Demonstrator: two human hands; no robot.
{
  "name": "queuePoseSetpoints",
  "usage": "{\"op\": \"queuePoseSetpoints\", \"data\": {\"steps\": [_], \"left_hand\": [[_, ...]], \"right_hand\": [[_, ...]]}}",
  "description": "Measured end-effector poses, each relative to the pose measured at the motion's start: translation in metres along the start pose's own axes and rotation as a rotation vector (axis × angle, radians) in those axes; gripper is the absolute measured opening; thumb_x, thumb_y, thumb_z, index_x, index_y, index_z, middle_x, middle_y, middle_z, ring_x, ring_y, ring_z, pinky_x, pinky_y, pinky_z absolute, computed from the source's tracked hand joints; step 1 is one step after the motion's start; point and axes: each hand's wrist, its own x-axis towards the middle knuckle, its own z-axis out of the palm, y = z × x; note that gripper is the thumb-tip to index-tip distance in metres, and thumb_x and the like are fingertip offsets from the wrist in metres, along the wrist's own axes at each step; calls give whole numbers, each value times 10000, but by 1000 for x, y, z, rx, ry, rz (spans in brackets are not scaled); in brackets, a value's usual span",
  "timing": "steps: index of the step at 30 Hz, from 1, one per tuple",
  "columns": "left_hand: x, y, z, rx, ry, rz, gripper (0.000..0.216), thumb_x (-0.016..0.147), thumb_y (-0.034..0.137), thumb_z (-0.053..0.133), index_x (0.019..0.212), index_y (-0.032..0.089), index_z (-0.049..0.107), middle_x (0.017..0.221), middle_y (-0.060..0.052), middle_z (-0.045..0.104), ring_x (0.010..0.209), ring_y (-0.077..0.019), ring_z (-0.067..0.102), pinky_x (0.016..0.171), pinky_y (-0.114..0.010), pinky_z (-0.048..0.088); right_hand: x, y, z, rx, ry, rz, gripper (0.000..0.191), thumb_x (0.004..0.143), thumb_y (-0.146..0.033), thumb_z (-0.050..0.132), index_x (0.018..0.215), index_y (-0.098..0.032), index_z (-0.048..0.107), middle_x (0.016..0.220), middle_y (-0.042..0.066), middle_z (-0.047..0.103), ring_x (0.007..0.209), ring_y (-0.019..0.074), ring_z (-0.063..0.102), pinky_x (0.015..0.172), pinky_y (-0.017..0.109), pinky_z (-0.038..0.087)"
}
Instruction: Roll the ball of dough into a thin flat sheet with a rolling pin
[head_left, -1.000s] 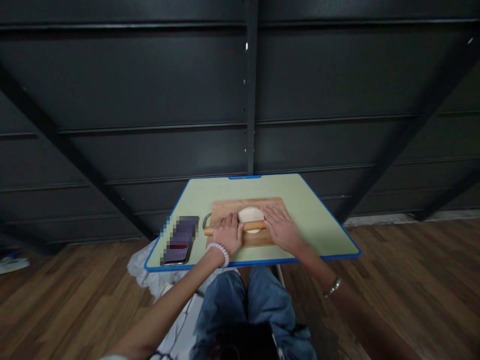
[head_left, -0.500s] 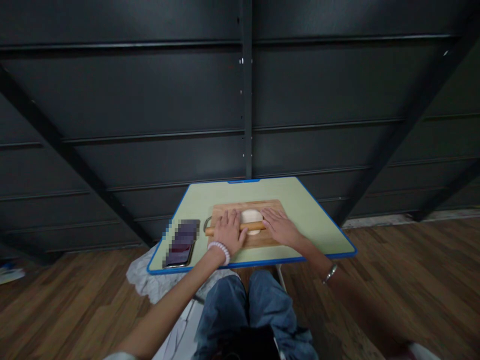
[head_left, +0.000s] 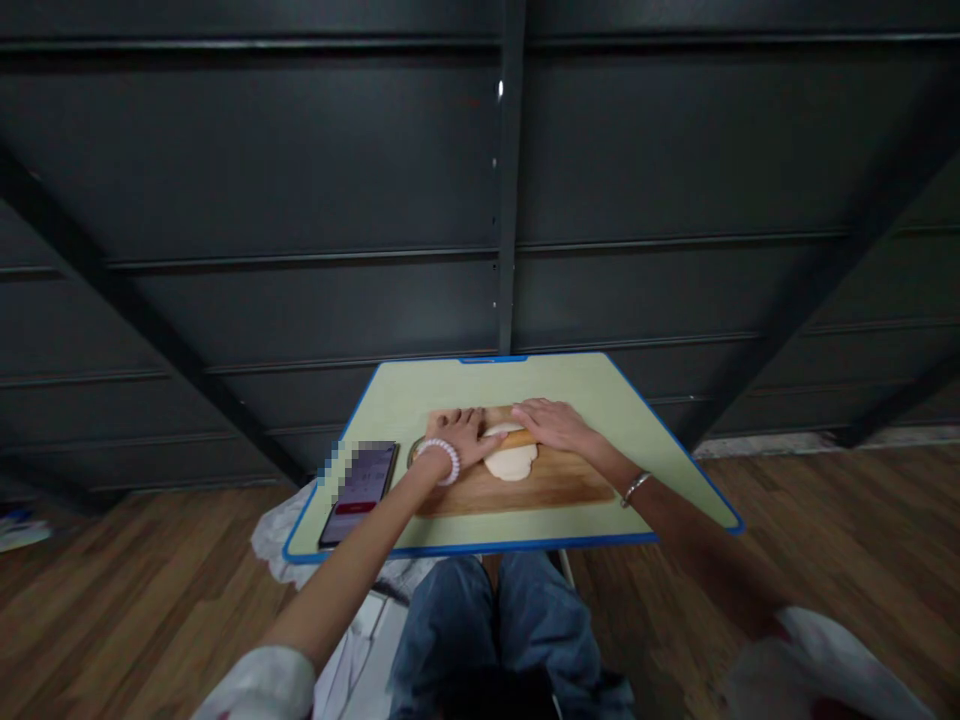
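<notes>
A wooden cutting board (head_left: 555, 482) lies on a small pale green table with a blue rim (head_left: 660, 450). On the board rests a flattened pale dough piece (head_left: 511, 462). A wooden rolling pin (head_left: 517, 436) lies across the dough's far edge. My left hand (head_left: 461, 432) presses flat on the pin's left part, fingers stretched out, a white bead bracelet on the wrist. My right hand (head_left: 547, 422) lies flat on the pin's right part, fingers spread, a metal bracelet on the wrist.
A phone (head_left: 358, 478) with a lit screen lies on the table left of the board. A dark panelled metal wall (head_left: 480, 200) rises right behind the table. My knees in jeans (head_left: 487, 620) sit under the table's front edge. White cloth (head_left: 277, 535) lies on the wooden floor.
Both hands have pushed the rolling pin away from me across the dough to the board's far side. The dough now shows in front of the pin, flatter and wider.
</notes>
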Motion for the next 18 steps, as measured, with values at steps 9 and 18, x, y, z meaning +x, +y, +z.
{"op": "queuePoseSetpoints", "data": {"steps": [9,18], "left_hand": [[21,-11,-4,-6,-158,89,903,752,787,230,1418,179,272,1496,-125,244,1361,-332,217,1072,-536,167],[27,-10,-20,96,-78,113,757,742,735,365,1219,166,514,1248,-145,536,1151,-308,483,988,-447,331]], "right_hand": [[16,10,-2,136,-66,-54,455,960,-492,199,1076,-267,577,1183,26,599,1090,184,539,917,345,416],[26,13,1,58,-60,-105,402,983,-369,237,1074,-195,588,1114,67,620,1049,171,546,913,308,399]]}}
